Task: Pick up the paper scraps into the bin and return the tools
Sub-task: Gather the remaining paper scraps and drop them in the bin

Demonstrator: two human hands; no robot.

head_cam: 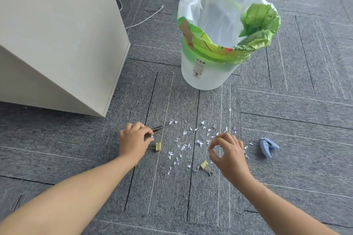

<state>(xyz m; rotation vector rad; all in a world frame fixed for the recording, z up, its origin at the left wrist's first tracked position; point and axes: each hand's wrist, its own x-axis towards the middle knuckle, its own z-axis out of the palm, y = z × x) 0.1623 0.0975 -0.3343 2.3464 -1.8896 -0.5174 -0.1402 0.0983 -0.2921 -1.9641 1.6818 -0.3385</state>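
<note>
Paper scraps [183, 145] lie scattered on the carpet floor [286, 187], near the lined bin [200, 74] but not in it. Right hand [229, 152]: grip pressed together, thumb to forefinger, apparently pinching a scrap. Left hand [133, 140]: grip curled over dark tweezers [158, 127], just beside a gold binder clip [158, 146]. Risk: tiny flakes slip from the pinch or drift wide of the bin; carpet pile may snag others.
</note>
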